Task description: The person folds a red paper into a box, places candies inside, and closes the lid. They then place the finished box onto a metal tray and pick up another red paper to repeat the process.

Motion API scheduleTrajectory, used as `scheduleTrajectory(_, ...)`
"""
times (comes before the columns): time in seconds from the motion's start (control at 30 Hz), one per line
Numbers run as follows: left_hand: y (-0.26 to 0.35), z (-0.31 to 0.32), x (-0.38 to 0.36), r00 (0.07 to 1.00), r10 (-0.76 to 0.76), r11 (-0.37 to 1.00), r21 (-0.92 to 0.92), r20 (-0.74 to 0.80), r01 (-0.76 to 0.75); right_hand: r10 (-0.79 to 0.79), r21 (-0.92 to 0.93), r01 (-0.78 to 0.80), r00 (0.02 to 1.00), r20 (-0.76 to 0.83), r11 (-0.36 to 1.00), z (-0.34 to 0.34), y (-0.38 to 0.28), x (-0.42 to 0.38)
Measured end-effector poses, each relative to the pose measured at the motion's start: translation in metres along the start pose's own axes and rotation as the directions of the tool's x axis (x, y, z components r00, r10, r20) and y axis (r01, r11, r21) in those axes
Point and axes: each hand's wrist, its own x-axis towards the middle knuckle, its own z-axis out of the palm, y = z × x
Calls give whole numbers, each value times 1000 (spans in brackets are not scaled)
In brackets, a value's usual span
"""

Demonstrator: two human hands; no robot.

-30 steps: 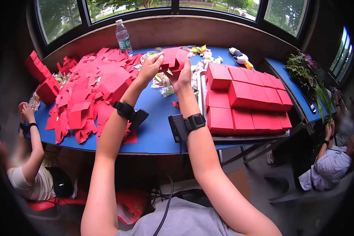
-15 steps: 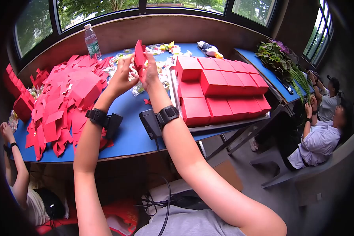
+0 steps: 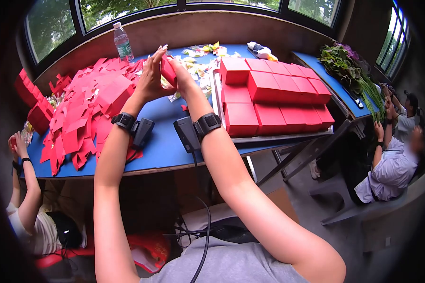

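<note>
Held up over the blue table between both hands is a small red paper box (image 3: pixel 167 70). My left hand (image 3: pixel 149 78) grips its left side, with the fingertips at its upper edge. On the opposite side, my right hand (image 3: pixel 184 79) presses against the box, its fingers partly hidden. Left of my hands lies a heap of flat, partly folded red box blanks (image 3: pixel 92 106). To the right, rows of finished red boxes (image 3: pixel 269 101) are stacked on a metal tray (image 3: pixel 216 101). Small wrapped packets (image 3: pixel 202 68) lie scattered behind my hands.
A water bottle (image 3: pixel 123 43) stands at the back by the window. More red boxes (image 3: pixel 33 101) are stacked at the far left, near a co-worker's hands (image 3: pixel 19 145). Leafy vegetables (image 3: pixel 342 63) lie on a second table at right, where people sit. A cable (image 3: pixel 208 221) hangs below my wrists.
The red piece has gone from a thin, upright, flat-looking shape to a box shape between my hands. The view has shifted slightly, moving the scene rightward.
</note>
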Motion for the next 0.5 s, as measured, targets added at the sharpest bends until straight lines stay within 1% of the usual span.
scheduleTrajectory(0.03,1,-1,2,1000,-3,1000,-24,-25,2,23,-20,-23,1000,12,1000,-2,-2,1)
scheduleTrajectory(0.07,3,-1,4,995,-18,996,-87,-96,10,-41,15,41,999,6,999,0,1,1)
scheduleTrajectory(0.13,-3,-2,3,992,-41,987,-156,-118,22,110,-47,-114,992,-68,992,-1,-14,-16)
scheduleTrajectory(0.17,-4,0,4,984,-39,984,-178,-176,7,-4,-129,-29,969,-248,991,10,-19,-28)
scheduleTrajectory(0.2,-2,-2,3,979,-134,956,-280,-151,88,-106,-214,47,957,-272,976,2,-7,-13)
scheduleTrajectory(0.23,1,-5,2,968,-206,932,-329,-143,150,-142,-92,128,975,-173,988,5,-11,-14)
scheduleTrajectory(0.27,3,-7,2,952,-274,904,-374,-138,206,-181,-107,158,947,-264,982,8,-12,-19)
scheduleTrajectory(0.3,3,-8,3,941,-284,919,-331,-183,213,-193,-46,188,951,-243,981,13,-19,-25)
scheduleTrajectory(0.33,6,-8,4,929,-291,930,-296,-226,219,-353,-225,299,899,-260,927,13,-16,-19)
scheduleTrajectory(0.37,8,-9,6,902,-363,895,-357,-234,268,-414,-325,330,878,-240,887,12,-10,-15)
scheduleTrajectory(0.4,6,-9,5,901,-358,900,-348,-244,263,-476,-425,356,852,-219,832,14,-10,-22)
scheduleTrajectory(0.43,3,-7,5,855,-414,896,-303,-312,324,-484,-450,365,856,-181,815,22,-18,-35)
scheduleTrajectory(0.47,1,-3,4,801,-465,883,-265,-378,387,-581,-566,429,806,-112,704,21,-10,-30)
scheduleTrajectory(0.5,-2,1,2,768,-499,865,-288,-401,412,-594,-575,472,804,-31,668,24,-11,-34)
